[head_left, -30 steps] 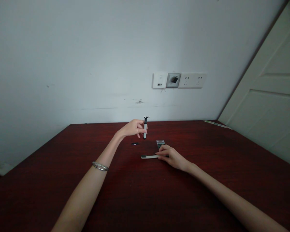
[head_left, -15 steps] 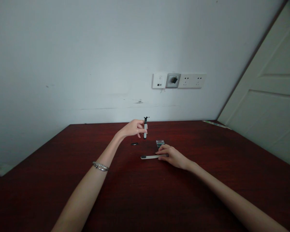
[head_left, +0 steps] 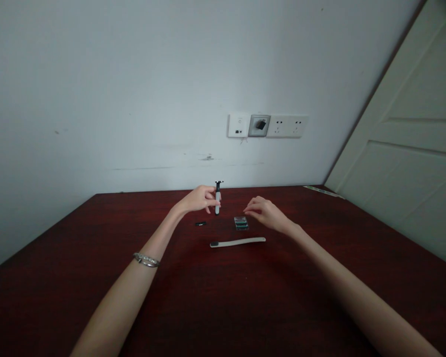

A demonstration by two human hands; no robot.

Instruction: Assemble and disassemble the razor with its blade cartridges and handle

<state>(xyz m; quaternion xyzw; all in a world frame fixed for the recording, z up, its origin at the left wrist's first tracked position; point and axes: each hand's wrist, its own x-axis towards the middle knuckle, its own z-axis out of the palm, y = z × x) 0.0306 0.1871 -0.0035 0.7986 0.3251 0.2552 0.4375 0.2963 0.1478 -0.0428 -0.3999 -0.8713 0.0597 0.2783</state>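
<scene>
My left hand point(head_left: 199, 199) is closed around the grey handle of a razor point(head_left: 217, 198), which stands upright above the table with its T-shaped head on top. Loosely bent, my right hand point(head_left: 265, 213) hovers at the right of a small clear case point(head_left: 241, 223) with dark green razor cartridges inside; nothing shows in its fingers. In front of the case lies a long pale grey handle with a dark end point(head_left: 238, 242), resembling a toothbrush. A small black piece point(head_left: 200, 223), too small to identify, rests on the table below my left hand.
The dark red wooden table point(head_left: 223, 302) reaches back to a pale wall. A flat printed strip point(head_left: 323, 191) lies at its far right edge, near a white panelled door point(head_left: 409, 163). Wall sockets point(head_left: 287, 126) with a black plug point(head_left: 260, 124) sit above the table.
My right hand has let go of the pale grey handle and moved up and away, beside the clear case. My left hand still holds the razor upright. The view has shifted slightly.
</scene>
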